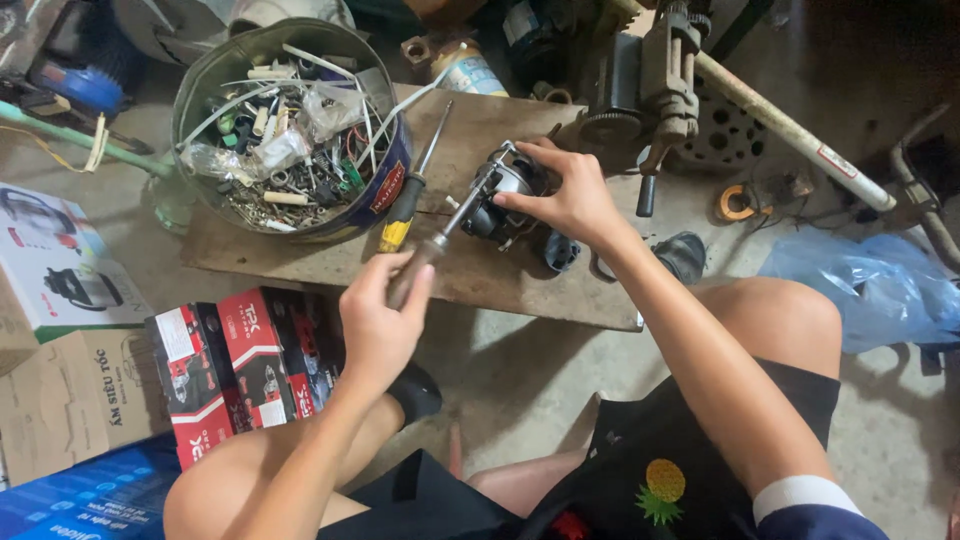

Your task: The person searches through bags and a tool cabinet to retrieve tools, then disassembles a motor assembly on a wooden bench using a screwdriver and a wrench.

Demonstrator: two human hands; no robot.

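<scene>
The small motor [505,195] is pinned to the bench [520,275] by the right hand [570,200]; the screwdriver [445,230], clenched in the left hand [378,325], is best kept square to the screw.

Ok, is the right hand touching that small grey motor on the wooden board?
Touching. The head view shows the right hand with its fingers spread over the small grey motor on the wooden board, with no gap between them.

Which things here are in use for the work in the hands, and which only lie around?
In use:
- left hand holding a screwdriver
- right hand steadying a small motor part
- wooden board under it

Lying about:
- yellow-handled screwdriver
- tin of screws and scraps
- red boxes
- blue plastic bag
</scene>
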